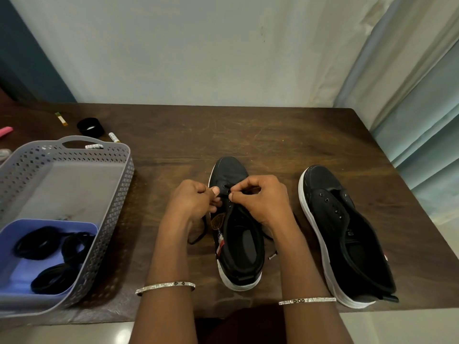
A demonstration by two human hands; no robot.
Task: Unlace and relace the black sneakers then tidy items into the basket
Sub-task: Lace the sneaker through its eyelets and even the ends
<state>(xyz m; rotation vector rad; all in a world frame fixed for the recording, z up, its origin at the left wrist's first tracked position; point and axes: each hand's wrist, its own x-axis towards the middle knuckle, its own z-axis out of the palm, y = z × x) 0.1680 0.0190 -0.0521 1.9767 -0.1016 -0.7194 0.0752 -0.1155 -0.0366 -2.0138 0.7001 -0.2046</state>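
The left hand (192, 198) and right hand (259, 199) meet over the front eyelets of the middle sneaker (239, 247), each with fingers curled and pinching the black lace (198, 235), whose loose ends trail out on both sides of the shoe. The second sneaker (347, 234) (no lace in it) lies just to the right on the bench (273, 135). At the left stands the grey basket (119, 194), holding a blue tray (19, 271) of coiled laces (47, 242).

Left hand (192, 198), right hand (264, 198) (fingers (246, 185) curled)
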